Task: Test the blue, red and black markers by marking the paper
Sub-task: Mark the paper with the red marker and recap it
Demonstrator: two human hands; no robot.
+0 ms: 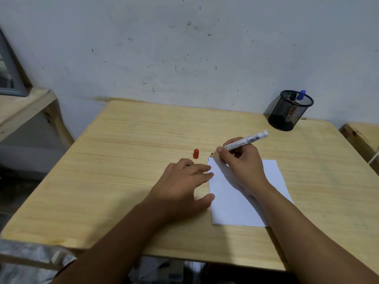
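Paper [246,193]: blue stroke [208,160] showing at its corner. Right hand [242,160] gripping uncapped red marker [246,140], tip nearing paper (black untested, seemingly); left hand [184,181] pressing flat, fingers spread.

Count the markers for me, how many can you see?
3. The red marker is in the right hand above the paper; a blue marker and a black marker stand in the mesh cup.

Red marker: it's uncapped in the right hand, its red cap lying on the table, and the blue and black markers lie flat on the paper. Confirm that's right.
One detail is wrong. In the head view the blue marker and black marker stand in the mesh pen holder at the table's far corner, not on the paper. The rest holds: the right hand holds the uncapped red marker, and its red cap lies on the table.
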